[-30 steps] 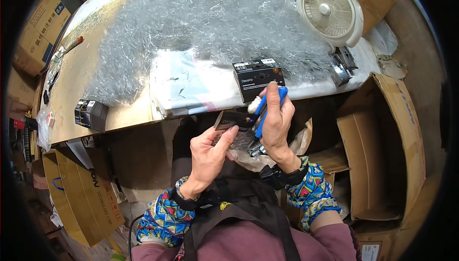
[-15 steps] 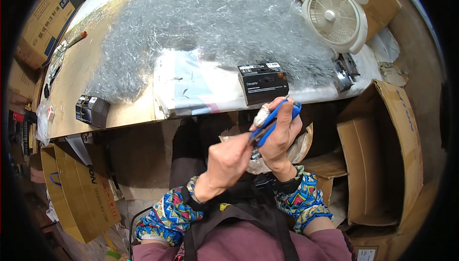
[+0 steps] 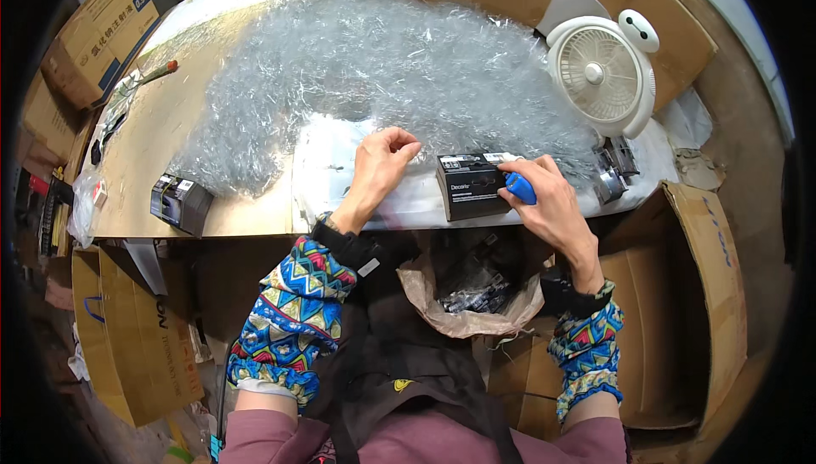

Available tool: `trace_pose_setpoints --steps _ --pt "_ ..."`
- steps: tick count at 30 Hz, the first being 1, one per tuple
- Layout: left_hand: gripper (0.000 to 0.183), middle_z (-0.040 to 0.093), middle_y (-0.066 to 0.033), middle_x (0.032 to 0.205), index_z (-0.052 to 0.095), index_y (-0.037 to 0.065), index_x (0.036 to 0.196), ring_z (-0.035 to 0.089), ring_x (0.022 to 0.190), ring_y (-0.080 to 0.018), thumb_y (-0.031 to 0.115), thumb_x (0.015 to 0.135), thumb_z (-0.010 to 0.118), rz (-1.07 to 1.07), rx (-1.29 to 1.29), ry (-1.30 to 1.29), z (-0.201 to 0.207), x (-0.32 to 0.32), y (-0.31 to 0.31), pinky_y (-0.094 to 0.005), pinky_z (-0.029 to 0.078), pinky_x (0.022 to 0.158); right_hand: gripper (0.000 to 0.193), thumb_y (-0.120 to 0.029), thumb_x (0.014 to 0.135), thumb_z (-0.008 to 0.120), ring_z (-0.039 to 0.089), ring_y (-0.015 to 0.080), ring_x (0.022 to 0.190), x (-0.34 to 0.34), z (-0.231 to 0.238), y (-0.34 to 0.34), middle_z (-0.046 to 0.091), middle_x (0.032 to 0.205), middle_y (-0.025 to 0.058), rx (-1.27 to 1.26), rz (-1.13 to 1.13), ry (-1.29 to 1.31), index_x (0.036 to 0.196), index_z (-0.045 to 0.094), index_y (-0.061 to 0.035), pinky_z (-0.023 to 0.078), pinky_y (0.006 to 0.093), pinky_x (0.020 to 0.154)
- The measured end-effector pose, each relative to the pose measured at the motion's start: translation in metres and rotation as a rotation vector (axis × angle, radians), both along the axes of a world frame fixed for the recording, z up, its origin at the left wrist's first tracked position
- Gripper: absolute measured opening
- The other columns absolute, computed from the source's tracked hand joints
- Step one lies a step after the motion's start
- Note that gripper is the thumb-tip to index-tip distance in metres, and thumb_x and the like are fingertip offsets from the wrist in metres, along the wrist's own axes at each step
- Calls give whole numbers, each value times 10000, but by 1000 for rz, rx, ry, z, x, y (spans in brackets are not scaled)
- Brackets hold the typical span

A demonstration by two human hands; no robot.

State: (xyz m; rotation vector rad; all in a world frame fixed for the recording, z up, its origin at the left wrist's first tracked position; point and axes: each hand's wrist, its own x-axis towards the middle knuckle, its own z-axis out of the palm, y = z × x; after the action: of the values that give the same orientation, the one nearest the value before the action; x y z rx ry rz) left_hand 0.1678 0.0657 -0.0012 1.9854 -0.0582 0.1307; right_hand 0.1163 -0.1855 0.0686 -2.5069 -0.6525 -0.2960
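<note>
My left hand (image 3: 380,166) hangs over the white cloth (image 3: 319,154) at the table's edge, thumb and fingertips pinched; whatever may be between them is too small to make out. In my right hand (image 3: 552,209) sits a pair of blue-handled pliers (image 3: 521,189), their jaws hidden from view. The hand reaches to the right end of a stack of black printed cards or packets (image 3: 476,202) at the front edge, with fingertips over its top. Behind both hands spreads a big heap of clear plastic strands (image 3: 374,65).
A paper sack (image 3: 429,315) with black and clear small parts lies between my knees and the table. A white fan (image 3: 599,77) stands back right, small metallic parts (image 3: 614,177) below it. Another dark stack (image 3: 180,204) is front left. Open cartons (image 3: 714,294) stand right.
My hands have parted: the left moved up over the cloth, and the right carried the pliers to the black stack. The paper sack below now shows. The whole view has shifted slightly.
</note>
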Motion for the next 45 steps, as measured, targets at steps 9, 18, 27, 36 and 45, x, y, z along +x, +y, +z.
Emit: trace_pose_setpoints --steps 9,18,27,36,45 --pt "245 611 -48 1058 509 75 1153 605 973 -151 196 943 470 90 -910 215 14 -58 44 -311 559 671 241 -13 722 724 558 250 787 2 -5 1 626 815 96 154 -45 -254 946 642 -46 458 330 695" --pt "248 645 -156 1066 584 -6 1086 672 868 -177 134 884 620 -10 -1089 480 34 -123 7 -222 567 493 189 -134 794 738 503 33 645 -32 12 14 574 739 -37 899 -230 624 927 652 -32 375 190 570" --pt "314 671 -149 999 567 -56 1099 669 755 -146 137 867 653 -77 -1007 562 35 -143 -12 -218 554 503 219 -179 782 751 517 50 708 -34 5 23 595 780 -24 752 -110 906 919 661 -34 402 211 623" --pt "274 673 -100 932 598 -35 1047 663 759 -130 154 861 666 -79 -976 653 36 -146 -15 -235 574 537 180 -143 779 729 516 60 724 -31 1 33 597 771 -10 500 -19 746 886 651 -21 425 232 653" --pt "242 676 -91 861 640 -35 950 661 693 -139 185 857 676 -2 -1043 640 25 -150 -18 -245 570 530 247 -202 786 721 578 126 713 -31 -9 36 626 754 71 404 22 633 888 636 7 465 288 659"
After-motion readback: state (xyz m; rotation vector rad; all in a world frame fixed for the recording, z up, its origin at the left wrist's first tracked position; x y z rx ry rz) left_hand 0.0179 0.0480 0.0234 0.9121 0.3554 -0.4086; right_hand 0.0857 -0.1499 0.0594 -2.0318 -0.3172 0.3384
